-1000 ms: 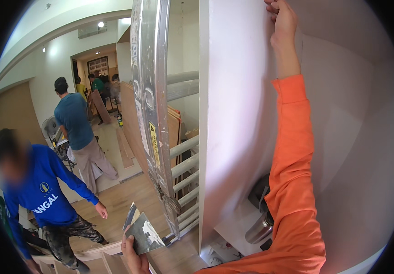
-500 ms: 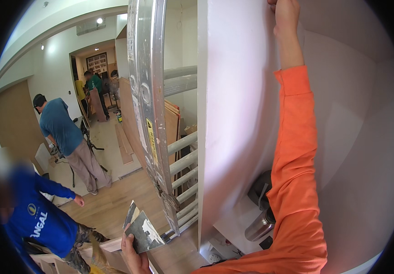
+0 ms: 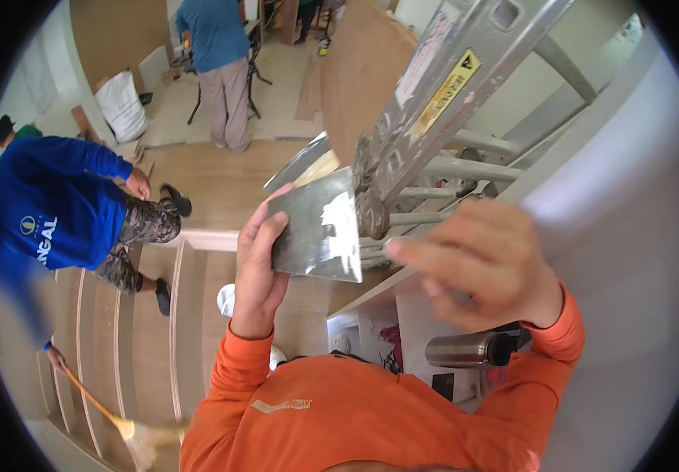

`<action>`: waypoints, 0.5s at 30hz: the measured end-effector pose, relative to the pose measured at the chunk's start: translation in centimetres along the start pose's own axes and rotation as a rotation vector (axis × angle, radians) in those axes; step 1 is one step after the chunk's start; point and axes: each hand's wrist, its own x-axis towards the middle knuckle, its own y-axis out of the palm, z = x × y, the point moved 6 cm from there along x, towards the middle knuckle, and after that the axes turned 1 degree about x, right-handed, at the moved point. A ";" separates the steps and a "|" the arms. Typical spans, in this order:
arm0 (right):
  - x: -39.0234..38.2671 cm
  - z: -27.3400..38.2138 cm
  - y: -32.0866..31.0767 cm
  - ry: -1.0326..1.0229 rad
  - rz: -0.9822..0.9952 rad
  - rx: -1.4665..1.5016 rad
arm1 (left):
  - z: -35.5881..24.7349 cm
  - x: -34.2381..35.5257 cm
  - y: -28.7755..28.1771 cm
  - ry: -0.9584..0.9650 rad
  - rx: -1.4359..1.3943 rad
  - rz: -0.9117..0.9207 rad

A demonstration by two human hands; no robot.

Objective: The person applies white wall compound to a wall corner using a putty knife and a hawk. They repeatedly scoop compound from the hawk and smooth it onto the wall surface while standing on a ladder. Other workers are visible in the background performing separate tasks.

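Note:
My left hand (image 3: 254, 271) grips a flat, dark grey square scraper blade (image 3: 300, 244), thumb on its face. White paste (image 3: 343, 224) is smeared along the blade's right side. A second scraper (image 3: 296, 164), with a pale wooden-looking part, fans out behind the first in the same hand. To the right of the blade, apart from it, is my right hand (image 3: 489, 263), slightly blurred. Its index finger points toward the blade with a whitish tip; the other fingers are loosely curled, and I see nothing held in them.
A metal ladder (image 3: 426, 118) stands just beyond my hands. Below right, a steel bottle (image 3: 465, 351) lies near a white shelf edge. Wooden steps (image 3: 186, 315) descend at left, where a person in blue (image 3: 64, 204) stands and a broom (image 3: 131, 433) shows. Another person (image 3: 217, 71) works farther back.
My right hand has come down from high on the white wall to beside the scraper. My left hand has risen with the scrapers to mid-view. The view has tilted downward.

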 end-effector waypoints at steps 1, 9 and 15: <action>0.3 0.1 1.4 0.002 0.031 0.056 | -0.2 0.3 0.6 -0.011 -0.019 0.045; -0.2 -1.9 4.8 0.085 0.078 0.135 | 2.0 1.3 0.6 -0.035 0.016 0.021; -0.6 -1.6 4.9 0.107 0.171 0.173 | 1.8 0.7 0.3 -0.014 0.033 0.005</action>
